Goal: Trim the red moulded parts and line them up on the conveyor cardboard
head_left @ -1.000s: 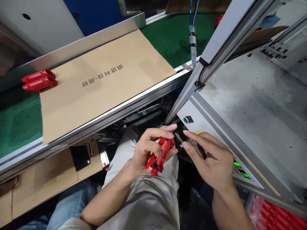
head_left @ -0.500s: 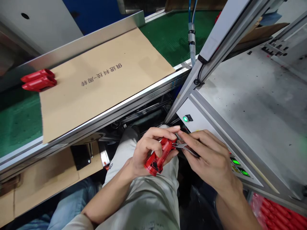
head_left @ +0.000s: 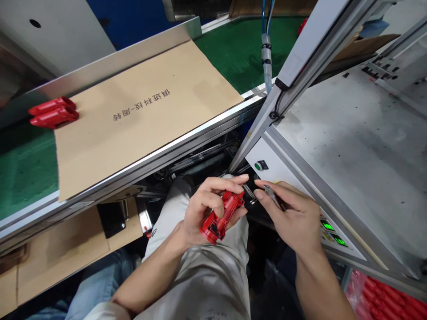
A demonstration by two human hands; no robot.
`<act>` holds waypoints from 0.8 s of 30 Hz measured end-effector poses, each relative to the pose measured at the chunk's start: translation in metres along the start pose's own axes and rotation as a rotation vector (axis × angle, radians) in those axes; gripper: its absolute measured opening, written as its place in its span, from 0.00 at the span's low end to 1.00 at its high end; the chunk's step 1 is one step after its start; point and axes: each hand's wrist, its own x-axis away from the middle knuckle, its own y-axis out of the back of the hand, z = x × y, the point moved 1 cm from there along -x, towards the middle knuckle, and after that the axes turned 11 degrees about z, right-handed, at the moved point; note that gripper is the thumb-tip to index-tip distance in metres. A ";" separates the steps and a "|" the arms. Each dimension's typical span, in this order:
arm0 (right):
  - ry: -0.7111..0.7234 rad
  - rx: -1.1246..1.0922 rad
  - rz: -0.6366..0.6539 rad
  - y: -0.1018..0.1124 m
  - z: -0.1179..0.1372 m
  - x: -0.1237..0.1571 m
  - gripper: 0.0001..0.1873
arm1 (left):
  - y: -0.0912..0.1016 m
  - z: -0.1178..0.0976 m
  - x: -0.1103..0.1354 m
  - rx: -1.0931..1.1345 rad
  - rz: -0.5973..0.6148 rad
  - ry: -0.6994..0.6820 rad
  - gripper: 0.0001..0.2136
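My left hand (head_left: 203, 209) grips a red plastic housing (head_left: 221, 218) above my lap, its fingers wrapped around the part. Its far end points toward my right hand (head_left: 293, 218), which holds small steel-jawed pliers (head_left: 273, 196) with dark handles between thumb and fingers. The metal jaws (head_left: 249, 194) sit close to the housing's upper end, partly hidden by my fingers and dark shadow. I cannot tell whether they touch the housing.
A green conveyor belt (head_left: 243, 53) runs behind a steel rail (head_left: 140, 164), carrying a printed cardboard sheet (head_left: 147, 120) and two red parts (head_left: 53, 112). On the right are a control panel with a green button (head_left: 258, 166), lit displays (head_left: 333, 233), and a bag of red parts (head_left: 383, 298).
My right hand has drawn back to the right, moving the pliers slightly away from the housing. The housing stays in my left hand with little movement.
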 end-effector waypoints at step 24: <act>0.284 0.393 0.143 0.012 0.019 -0.008 0.29 | 0.008 -0.002 0.001 -0.019 0.057 -0.023 0.22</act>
